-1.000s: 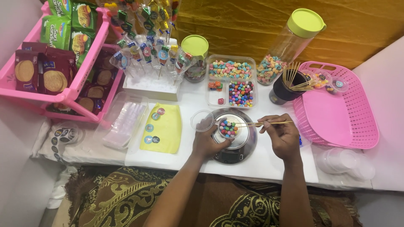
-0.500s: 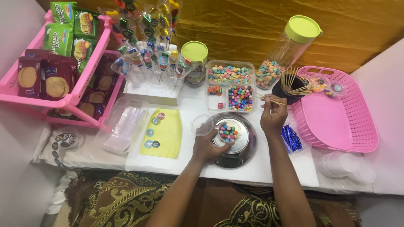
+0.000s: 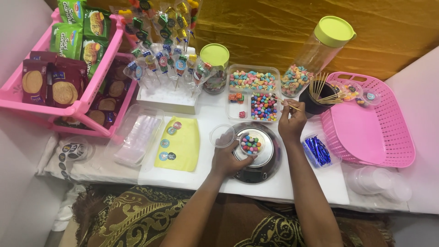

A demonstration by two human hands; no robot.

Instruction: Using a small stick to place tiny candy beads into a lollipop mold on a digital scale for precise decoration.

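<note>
Right hand (image 3: 291, 123) pinching skewer (image 3: 284, 102), left hand (image 3: 227, 158) seemingly steadying candy cup (image 3: 250, 144)

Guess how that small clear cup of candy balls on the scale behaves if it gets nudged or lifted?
Probably light and flimsy: the small clear cup looks thin-walled, so it may flex if squeezed. Likely slides easily on the smooth metal scale pan; the left hand sits against it, perhaps for steadiness. The round candies are heaped near the rim, so a tilt could send some rolling.
</note>
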